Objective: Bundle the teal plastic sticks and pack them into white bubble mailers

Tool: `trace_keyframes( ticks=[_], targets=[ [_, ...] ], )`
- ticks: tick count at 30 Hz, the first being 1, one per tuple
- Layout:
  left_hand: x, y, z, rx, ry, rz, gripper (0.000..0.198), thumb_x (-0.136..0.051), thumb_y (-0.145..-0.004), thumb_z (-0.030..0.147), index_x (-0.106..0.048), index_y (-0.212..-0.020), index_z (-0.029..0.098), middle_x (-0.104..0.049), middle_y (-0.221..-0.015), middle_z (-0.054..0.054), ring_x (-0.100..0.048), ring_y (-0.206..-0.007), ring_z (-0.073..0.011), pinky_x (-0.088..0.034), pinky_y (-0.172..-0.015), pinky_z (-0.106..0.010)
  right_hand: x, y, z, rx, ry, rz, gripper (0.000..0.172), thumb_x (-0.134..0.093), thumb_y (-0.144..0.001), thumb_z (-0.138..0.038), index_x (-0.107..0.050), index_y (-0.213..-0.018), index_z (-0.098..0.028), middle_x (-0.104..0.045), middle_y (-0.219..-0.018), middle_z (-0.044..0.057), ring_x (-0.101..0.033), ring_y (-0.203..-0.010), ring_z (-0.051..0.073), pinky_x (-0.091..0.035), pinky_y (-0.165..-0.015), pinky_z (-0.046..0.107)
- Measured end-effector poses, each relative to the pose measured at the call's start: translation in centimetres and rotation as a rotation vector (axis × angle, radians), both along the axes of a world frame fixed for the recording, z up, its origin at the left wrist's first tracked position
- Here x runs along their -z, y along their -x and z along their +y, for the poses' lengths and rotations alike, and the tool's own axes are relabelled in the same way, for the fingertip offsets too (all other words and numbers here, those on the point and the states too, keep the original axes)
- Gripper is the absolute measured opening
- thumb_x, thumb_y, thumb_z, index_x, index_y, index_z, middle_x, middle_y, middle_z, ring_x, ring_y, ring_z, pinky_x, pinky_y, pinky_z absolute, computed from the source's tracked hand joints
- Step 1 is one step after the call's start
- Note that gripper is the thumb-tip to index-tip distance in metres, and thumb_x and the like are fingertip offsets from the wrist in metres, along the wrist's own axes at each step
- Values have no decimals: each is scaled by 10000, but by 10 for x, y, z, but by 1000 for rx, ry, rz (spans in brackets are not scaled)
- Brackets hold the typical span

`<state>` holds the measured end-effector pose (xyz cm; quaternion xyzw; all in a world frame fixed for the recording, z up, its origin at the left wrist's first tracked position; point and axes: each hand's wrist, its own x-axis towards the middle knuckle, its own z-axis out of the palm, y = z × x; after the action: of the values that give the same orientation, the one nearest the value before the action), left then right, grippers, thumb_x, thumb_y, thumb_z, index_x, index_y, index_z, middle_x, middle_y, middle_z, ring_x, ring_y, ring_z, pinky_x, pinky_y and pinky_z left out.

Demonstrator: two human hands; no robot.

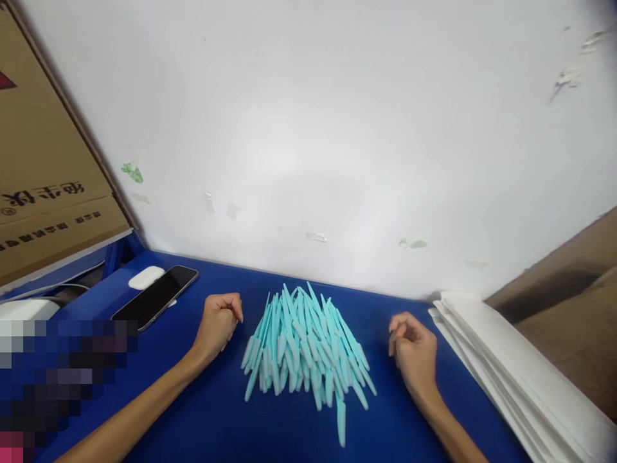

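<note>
A heap of several thin light-blue plastic sticks (304, 347) lies on the blue table (226, 411) in front of a white wall. My left hand (218, 321) rests on the table just left of the heap, fingers curled loosely into a fist with nothing seen in them. My right hand (412, 350) rests to the right of the heap, fingers also curled inward, apart from the sticks. Neither hand touches the heap.
A black phone (155, 297) lies face up at the left, with a small white case (145, 277) behind it. A cardboard box (43, 173) leans at the far left. A stack of white sheets (506, 373) lies at the right edge.
</note>
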<state>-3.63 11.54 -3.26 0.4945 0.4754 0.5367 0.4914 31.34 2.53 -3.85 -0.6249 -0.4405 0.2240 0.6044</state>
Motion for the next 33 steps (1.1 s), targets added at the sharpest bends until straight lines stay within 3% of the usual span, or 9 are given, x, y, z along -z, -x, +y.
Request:
trace_keyframes(
  ticks=[12, 16, 28, 33],
  targets=[
    [-4, 0, -3, -105, -17, 133, 127, -378, -440, 187, -502, -414, 194, -351, -349, 55, -268, -288, -75, -159, -309, -179, 7, -3, -3, -24, -76, -45, 216, -376, -511, -141, -526, -648, -218, -436, -398, -85, -381, -370, 97, -280, -400, 194],
    [-3, 2, -3, -127, -105, 204, 140, -380, -456, 168, -515, -426, 189, -383, -383, 51, -297, -322, -75, -189, -338, -183, 5, -3, -3, -25, -87, -58, 225, -371, -502, -143, -531, -642, -217, -447, -401, -80, -381, -376, 100, -280, -402, 199],
    [-7, 12, 1, -98, -372, 443, 195, -353, -493, 133, -534, -454, 191, -446, -428, 32, -399, -452, -112, -284, -470, -219, 5, 0, -6, -21, -72, -154, 177, -389, -529, -148, -539, -592, -217, -465, -421, -67, -406, -393, 110, -287, -409, 218],
    [-4, 10, -1, -21, -439, 497, 219, -353, -520, 116, -555, -478, 188, -471, -443, 33, -406, -453, -111, -291, -493, -229, 4, 2, -6, -30, -81, -198, 176, -387, -531, -151, -542, -584, -216, -467, -428, -65, -424, -399, 114, -303, -422, 224]
  ],
)
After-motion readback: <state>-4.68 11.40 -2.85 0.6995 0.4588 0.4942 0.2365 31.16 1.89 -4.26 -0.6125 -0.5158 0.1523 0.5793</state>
